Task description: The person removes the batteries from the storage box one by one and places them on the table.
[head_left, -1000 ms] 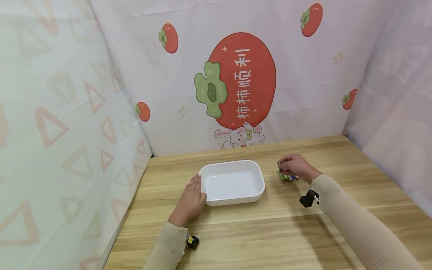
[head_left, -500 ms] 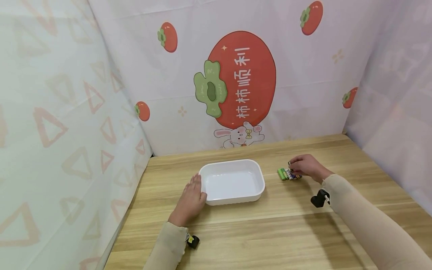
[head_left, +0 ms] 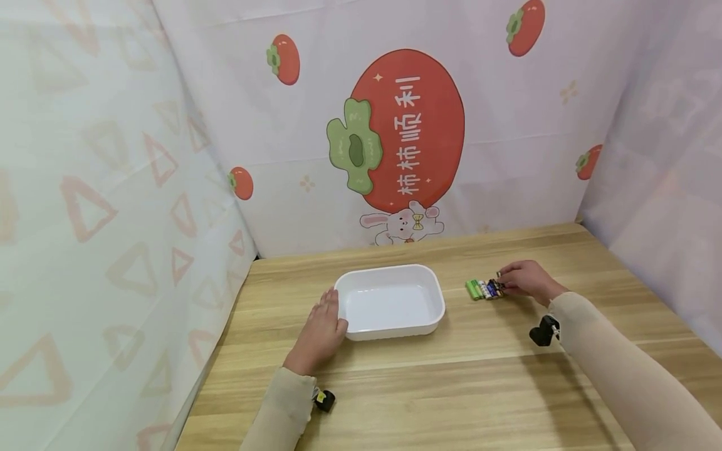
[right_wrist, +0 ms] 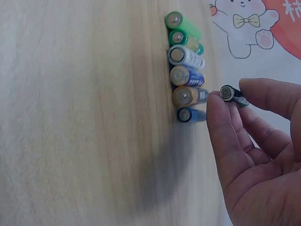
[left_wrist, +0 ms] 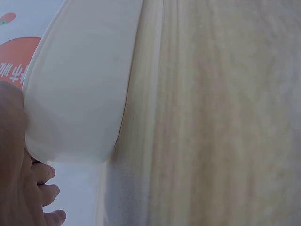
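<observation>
My left hand rests with straight fingers along the left end of a white rectangular tray. In the left wrist view, its fingers lie at the tray's outer wall. My right hand is at the right end of a row of batteries, holding a small dark battery between thumb and fingertips. Seen from the right wrist, the held battery is close to the row, near the blue battery at one end. A light green battery marks the other end; white and gold ones lie between.
The wooden table carries the tray and batteries. A cloth backdrop with persimmon pictures stands behind, and a patterned cloth runs up the left side. Black wrist cameras hang below both sleeves.
My right hand has moved right along the battery row, from its left end to its right end, uncovering the batteries. The left hand and tray stay together in place.
</observation>
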The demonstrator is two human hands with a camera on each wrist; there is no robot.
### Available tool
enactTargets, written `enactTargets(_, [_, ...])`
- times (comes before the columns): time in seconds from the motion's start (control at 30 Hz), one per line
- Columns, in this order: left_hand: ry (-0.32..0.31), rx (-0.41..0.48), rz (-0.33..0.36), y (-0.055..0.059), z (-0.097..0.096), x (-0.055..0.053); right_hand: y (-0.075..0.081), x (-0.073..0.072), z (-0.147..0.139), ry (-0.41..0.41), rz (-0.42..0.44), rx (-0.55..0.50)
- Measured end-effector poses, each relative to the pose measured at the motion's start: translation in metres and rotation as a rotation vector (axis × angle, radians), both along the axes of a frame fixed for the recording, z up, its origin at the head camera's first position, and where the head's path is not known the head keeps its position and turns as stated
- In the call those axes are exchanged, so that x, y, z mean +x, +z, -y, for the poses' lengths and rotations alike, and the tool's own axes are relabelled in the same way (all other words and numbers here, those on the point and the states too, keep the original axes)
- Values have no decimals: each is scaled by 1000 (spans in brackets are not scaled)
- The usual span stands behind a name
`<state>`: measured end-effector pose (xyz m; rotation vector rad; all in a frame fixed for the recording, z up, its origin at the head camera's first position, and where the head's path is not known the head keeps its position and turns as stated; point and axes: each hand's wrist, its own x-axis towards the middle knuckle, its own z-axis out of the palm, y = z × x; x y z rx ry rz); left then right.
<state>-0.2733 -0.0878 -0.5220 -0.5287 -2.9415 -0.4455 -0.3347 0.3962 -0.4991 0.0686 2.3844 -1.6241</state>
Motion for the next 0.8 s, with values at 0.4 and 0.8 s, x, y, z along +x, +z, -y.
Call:
enactTargets(0.4, [-1, -5, -15, 0, 1, -1, -7, -1, -10, -37, 22, 24])
enactTargets(0.8, [18, -7, 5, -1, -1, -1, -10, -1, -13, -45, 26, 38])
